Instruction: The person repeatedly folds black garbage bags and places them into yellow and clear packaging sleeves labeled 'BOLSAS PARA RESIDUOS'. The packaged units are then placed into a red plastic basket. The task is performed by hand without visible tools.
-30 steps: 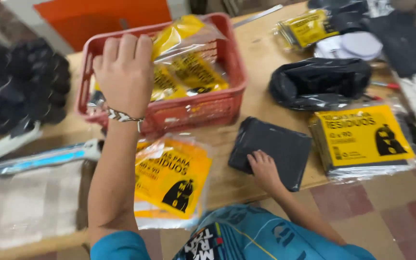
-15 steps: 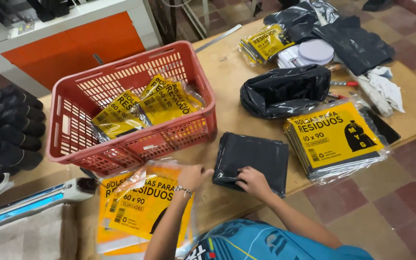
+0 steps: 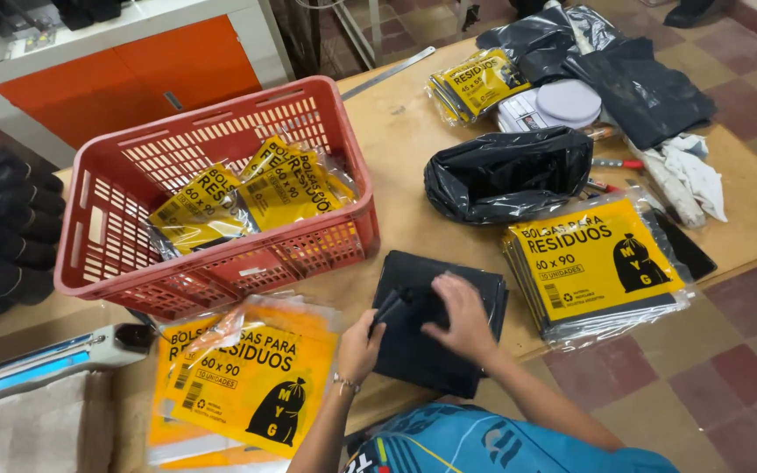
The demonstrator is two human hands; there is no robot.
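Your right hand (image 3: 464,315) presses flat, fingers released, on the folded stack of black bags (image 3: 435,328) at the wooden table's (image 3: 413,158) near edge. Your left hand (image 3: 363,346) grasps its left edge. Keep the edges aligned while folding, beside the red basket (image 3: 343,241).

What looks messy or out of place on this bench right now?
The yellow packets lie jumbled at angles inside the red basket. A crumpled black bag sits loose mid-table. Both hands, left hand and right hand, press the flat black stack. Nothing looks spilled or torn.
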